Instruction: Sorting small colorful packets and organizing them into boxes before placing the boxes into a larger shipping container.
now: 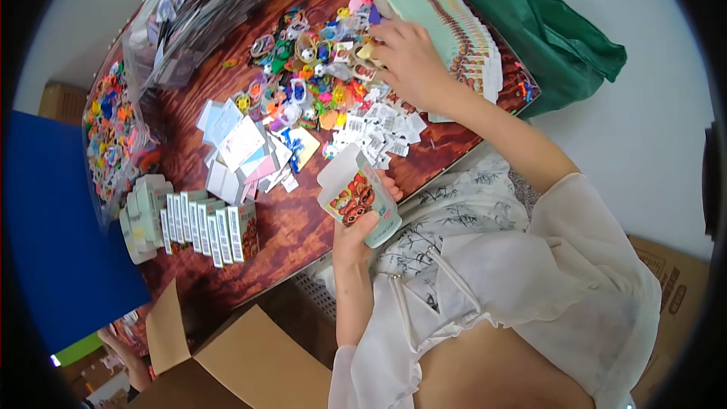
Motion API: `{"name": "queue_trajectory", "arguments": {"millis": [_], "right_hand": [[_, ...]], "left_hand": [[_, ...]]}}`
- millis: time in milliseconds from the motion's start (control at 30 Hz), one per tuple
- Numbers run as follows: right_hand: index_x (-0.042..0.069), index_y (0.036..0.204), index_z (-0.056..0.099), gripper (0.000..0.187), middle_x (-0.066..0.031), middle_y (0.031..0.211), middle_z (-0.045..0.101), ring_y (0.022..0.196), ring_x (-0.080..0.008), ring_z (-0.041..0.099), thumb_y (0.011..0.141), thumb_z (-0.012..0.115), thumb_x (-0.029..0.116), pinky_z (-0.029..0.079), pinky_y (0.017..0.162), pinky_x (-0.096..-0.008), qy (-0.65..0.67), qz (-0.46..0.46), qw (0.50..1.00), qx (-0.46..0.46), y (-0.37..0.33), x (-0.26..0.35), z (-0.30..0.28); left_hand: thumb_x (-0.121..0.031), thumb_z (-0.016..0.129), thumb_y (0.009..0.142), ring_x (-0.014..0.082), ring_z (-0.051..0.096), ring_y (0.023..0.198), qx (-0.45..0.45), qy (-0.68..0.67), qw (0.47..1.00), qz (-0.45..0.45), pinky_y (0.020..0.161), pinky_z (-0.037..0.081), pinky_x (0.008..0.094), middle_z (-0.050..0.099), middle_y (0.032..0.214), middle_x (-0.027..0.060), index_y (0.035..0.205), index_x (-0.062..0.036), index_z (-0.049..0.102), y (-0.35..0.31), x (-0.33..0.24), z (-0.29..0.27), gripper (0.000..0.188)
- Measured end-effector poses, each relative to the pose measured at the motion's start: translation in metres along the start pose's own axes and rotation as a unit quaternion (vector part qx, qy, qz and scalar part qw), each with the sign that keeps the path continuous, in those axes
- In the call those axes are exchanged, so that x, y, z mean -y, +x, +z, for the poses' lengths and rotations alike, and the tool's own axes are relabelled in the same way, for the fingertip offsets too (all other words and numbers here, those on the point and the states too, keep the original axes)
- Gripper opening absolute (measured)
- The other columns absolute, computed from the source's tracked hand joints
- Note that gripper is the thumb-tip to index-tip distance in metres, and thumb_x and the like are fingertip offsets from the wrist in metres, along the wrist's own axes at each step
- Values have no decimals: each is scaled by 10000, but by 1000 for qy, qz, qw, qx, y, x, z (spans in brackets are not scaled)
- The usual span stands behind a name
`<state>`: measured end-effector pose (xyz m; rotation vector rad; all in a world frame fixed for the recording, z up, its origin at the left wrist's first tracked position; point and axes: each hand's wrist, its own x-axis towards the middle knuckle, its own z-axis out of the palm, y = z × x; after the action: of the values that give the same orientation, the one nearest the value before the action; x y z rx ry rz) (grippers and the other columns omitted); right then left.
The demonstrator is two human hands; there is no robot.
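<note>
My left hand (354,236) grips a small light-green paper box (356,195) with a red food picture on its front. Its top flap stands up, and the box is tilted near the table's front edge. My right hand (413,60) reaches over a heap of small colourful plastic toys (303,79), with its fingers apart. A yellowish piece (369,51) lies at its fingertips; whether they touch it is hard to make out. Beside that hand, a fanned stack of flat green printed box blanks (447,19) covers the table's right side. Small white printed slips (379,130) lie between the heap and the box.
Loose cards (238,144) are piled left of the slips. Several filled boxes (204,226) stand in a row at the left. Behind are a clear bag of cards (204,23) and a bag of toys (113,136). An open carton (257,356) is below the table edge; a person's hand (121,348) shows lower left.
</note>
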<state>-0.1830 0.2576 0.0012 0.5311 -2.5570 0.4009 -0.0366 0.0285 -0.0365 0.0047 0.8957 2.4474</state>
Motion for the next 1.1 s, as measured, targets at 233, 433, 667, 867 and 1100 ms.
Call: {"name": "queue_trajectory", "arguments": {"millis": [233, 433, 667, 867, 1100], "right_hand": [[0, 1127, 659, 230, -103, 1254, 600, 1144, -163, 566, 899, 661, 34, 467, 937, -318, 686, 168, 685, 178, -52, 78, -36], [1, 1178, 647, 295, -56, 1114, 635, 999, -115, 612, 884, 655, -13, 509, 831, -266, 730, 186, 646, 121, -71, 95, -27], [11, 1109, 657, 230, -60, 1012, 596, 914, -98, 591, 882, 648, -31, 491, 769, -234, 601, 138, 783, 75, -75, 94, -39], [-4, 1019, 659, 137, -68, 1008, 589, 890, -112, 586, 884, 650, -18, 472, 741, -239, 645, 209, 733, 62, -77, 92, -36], [-14, 1012, 647, 113, -53, 940, 598, 857, -112, 565, 901, 638, 3, 458, 745, -254, 610, 138, 771, 123, -75, 85, -40]], "left_hand": [[-199, 822, 745, 274, 667, 987, -51, 53, 997, 32, 882, 555, 407, 665, 1081, 146, 1254, 27, 547, -7, -5, 5, 621], [-272, 809, 799, 283, 692, 904, -107, 106, 987, 62, 787, 589, 392, 664, 1042, 138, 1242, -9, 547, -9, 8, -8, 577], [-62, 712, 861, 178, 628, 1074, -135, 48, 984, 103, 941, 491, 327, 640, 1198, 105, 1276, 16, 541, -19, 6, 5, 455], [97, 602, 891, 166, 636, 1041, -184, 312, 916, 173, 892, 503, 275, 628, 1193, 128, 1383, 45, 452, -26, -17, 39, 517], [135, 637, 860, 167, 651, 1005, -151, 363, 914, 102, 840, 532, 274, 634, 1139, 105, 1328, 27, 496, -38, -41, 39, 501]]}}
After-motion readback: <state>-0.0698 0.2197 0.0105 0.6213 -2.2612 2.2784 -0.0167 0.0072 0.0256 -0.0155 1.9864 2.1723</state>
